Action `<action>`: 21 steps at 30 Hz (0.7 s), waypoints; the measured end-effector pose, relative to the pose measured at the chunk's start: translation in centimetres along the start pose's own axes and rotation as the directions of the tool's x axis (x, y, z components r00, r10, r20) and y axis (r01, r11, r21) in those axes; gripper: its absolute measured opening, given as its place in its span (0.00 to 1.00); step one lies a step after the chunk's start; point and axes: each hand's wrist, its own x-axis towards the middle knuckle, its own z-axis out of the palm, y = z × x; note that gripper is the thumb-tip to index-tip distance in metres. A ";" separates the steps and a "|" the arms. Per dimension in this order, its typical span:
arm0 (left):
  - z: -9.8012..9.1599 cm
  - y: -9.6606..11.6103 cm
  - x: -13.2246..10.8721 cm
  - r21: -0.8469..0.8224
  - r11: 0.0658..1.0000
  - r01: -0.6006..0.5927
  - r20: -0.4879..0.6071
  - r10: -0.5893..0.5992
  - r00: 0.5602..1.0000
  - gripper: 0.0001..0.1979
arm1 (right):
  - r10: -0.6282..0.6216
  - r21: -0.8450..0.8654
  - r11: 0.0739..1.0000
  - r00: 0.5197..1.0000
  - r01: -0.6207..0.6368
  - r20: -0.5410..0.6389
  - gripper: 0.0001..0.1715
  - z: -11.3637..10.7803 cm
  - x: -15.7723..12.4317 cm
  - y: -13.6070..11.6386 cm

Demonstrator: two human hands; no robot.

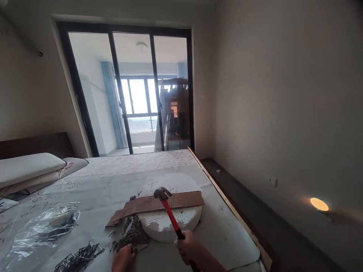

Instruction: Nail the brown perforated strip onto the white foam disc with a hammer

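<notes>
My right hand (189, 247) is wrapped round the red-and-black handle of a claw hammer (169, 211). The hammer's head rests on a brown strip of board (159, 204) full of small holes. That strip lies across a round white foam disc (170, 223). My left hand (123, 258) is at the bottom edge, fingers curled, next to a heap of dark crumbled debris (133, 235). Whether it holds anything is hidden.
A pile of dark nails (79, 257) lies at the lower left beside a crumpled clear plastic bag (45, 226). A grey sheet (119, 181) covers the bed. Pillows (28, 170) lie at the left. A wooden bed edge (227, 200) borders a dark floor gap by the wall.
</notes>
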 end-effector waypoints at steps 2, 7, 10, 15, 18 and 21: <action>-0.6 0.3 -0.1 -0.039 0.999 0.001 -0.057 -0.003 0.998 0.08 | -0.030 0.069 0.997 0.999 0.028 0.029 0.13 -1.0 0.0 -2.1; -3.1 1.7 0.0 -0.296 0.952 -0.081 -0.189 0.025 0.982 0.09 | -0.179 0.162 0.972 0.983 0.169 0.046 0.16 -4.8 0.1 -4.0; -5.2 4.5 0.8 -0.452 0.884 -0.118 -0.236 0.009 0.972 0.12 | -0.182 0.116 0.976 0.983 0.184 -0.019 0.17 -7.0 0.4 -3.5; -7.6 12.5 4.0 -0.600 0.752 -0.272 -0.215 0.176 0.961 0.19 | -0.157 0.097 0.981 0.984 0.165 -0.087 0.17 -9.7 1.4 -2.8; -7.2 17.5 6.7 -0.609 0.725 -0.322 -0.245 0.214 0.946 0.19 | -0.099 0.044 0.993 0.983 0.107 -0.154 0.15 -10.7 1.9 -2.8; -5.7 21.5 9.3 -0.608 0.719 -0.336 -0.247 0.230 0.941 0.19 | -0.038 -0.020 0.999 0.968 0.034 -0.247 0.16 -11.8 2.6 -2.7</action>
